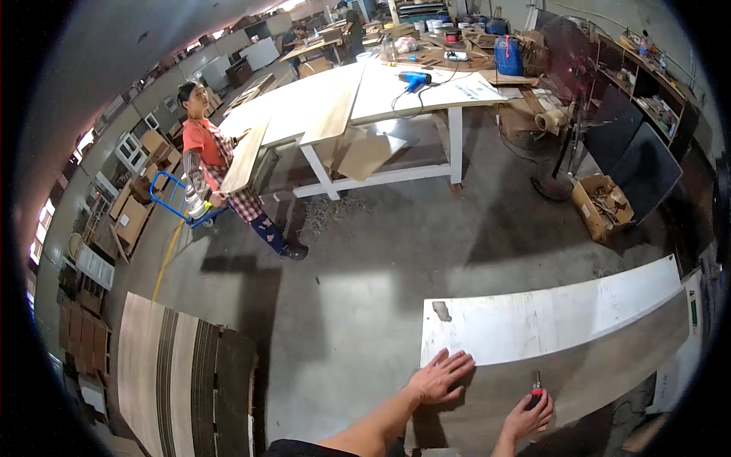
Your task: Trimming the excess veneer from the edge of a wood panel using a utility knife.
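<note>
At the lower right, a grey-brown wood board [601, 369] lies along a longer white panel [525, 324] with a dark worn patch near its left corner. My left hand [440, 378] rests flat with fingers spread at the left end of the board, fingertips by the white panel's edge. My right hand [527, 417] is closed round the red and black handle of a screwdriver [537, 394]. Its thin metal shaft points away from me, over the board. Whether the tip touches the surface, I cannot tell.
Striped boards [164, 381] lie stacked at the lower left. Across the floor, a person [207, 148] holds a long board [247, 156] beside a white worktable [403, 110] with a blue heat gun [415, 78]. A cardboard box [601, 207] of scraps stands at the right.
</note>
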A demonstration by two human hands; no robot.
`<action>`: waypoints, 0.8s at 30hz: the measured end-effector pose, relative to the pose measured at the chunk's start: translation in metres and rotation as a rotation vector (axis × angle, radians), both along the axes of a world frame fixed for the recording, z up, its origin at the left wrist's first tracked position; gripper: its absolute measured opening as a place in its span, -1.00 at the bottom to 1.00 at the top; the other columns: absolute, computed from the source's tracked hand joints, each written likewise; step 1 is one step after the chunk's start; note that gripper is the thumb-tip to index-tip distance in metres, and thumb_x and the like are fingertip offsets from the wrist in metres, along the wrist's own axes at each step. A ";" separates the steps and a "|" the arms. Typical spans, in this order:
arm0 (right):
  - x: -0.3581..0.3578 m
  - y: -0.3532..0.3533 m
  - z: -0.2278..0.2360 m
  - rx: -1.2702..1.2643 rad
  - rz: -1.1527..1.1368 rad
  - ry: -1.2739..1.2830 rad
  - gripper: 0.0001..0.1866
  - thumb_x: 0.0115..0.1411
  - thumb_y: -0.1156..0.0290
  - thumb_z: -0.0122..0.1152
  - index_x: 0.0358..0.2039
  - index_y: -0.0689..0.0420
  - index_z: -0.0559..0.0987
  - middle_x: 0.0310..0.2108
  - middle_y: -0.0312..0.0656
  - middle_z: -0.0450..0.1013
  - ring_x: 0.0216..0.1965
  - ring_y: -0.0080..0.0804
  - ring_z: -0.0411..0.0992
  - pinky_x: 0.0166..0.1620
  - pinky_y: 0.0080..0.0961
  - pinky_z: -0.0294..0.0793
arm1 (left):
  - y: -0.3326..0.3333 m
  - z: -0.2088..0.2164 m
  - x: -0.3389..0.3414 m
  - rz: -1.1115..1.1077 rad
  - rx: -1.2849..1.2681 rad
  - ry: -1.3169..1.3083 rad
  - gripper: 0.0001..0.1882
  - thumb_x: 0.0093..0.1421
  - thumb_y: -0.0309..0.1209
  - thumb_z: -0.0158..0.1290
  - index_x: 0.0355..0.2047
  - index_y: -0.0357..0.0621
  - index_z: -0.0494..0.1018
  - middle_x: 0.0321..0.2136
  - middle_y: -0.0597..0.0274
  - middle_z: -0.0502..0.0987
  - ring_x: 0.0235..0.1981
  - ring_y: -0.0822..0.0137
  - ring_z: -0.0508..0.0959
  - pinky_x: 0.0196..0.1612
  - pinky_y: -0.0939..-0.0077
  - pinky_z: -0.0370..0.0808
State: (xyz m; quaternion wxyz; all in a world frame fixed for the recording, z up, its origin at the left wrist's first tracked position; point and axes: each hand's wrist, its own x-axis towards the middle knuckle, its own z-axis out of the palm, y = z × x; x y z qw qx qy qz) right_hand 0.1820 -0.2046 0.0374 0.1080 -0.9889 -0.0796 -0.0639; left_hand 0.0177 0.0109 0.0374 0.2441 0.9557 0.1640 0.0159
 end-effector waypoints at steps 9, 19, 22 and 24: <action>-0.005 -0.008 0.000 0.047 0.046 0.031 -0.54 0.29 0.13 0.21 0.19 -0.13 0.49 0.22 -0.29 0.36 0.27 -0.14 0.26 0.26 -0.04 0.14 | -0.010 0.000 -0.002 0.088 0.036 -0.012 -0.34 0.29 -0.14 0.01 0.35 -0.06 0.21 0.42 0.11 0.17 0.48 0.13 0.07 0.52 -0.03 -0.08; -0.005 -0.016 -0.007 0.040 0.079 -0.018 -0.54 0.29 0.11 0.20 0.19 -0.13 0.50 0.21 -0.35 0.37 0.26 -0.17 0.27 0.27 -0.06 0.15 | -0.015 -0.012 -0.005 0.096 0.077 -0.083 -0.38 0.31 -0.09 0.02 0.31 -0.05 0.28 0.39 0.12 0.22 0.45 0.15 0.13 0.49 -0.01 0.00; -0.003 -0.014 -0.008 0.025 0.099 -0.030 -0.55 0.32 0.09 0.17 0.19 -0.14 0.50 0.20 -0.34 0.37 0.25 -0.18 0.28 0.26 -0.05 0.16 | -0.012 -0.012 -0.007 0.095 0.081 -0.066 -0.39 0.32 -0.10 0.00 0.30 -0.07 0.29 0.38 0.11 0.23 0.45 0.15 0.13 0.49 -0.01 0.01; 0.002 -0.014 -0.006 0.007 0.078 -0.045 -0.56 0.34 0.07 0.13 0.19 -0.14 0.50 0.21 -0.35 0.37 0.25 -0.18 0.29 0.26 -0.07 0.17 | -0.012 -0.015 0.002 0.087 0.044 -0.065 -0.36 0.32 -0.14 -0.02 0.37 -0.02 0.20 0.42 0.11 0.17 0.49 0.15 0.06 0.53 -0.02 -0.08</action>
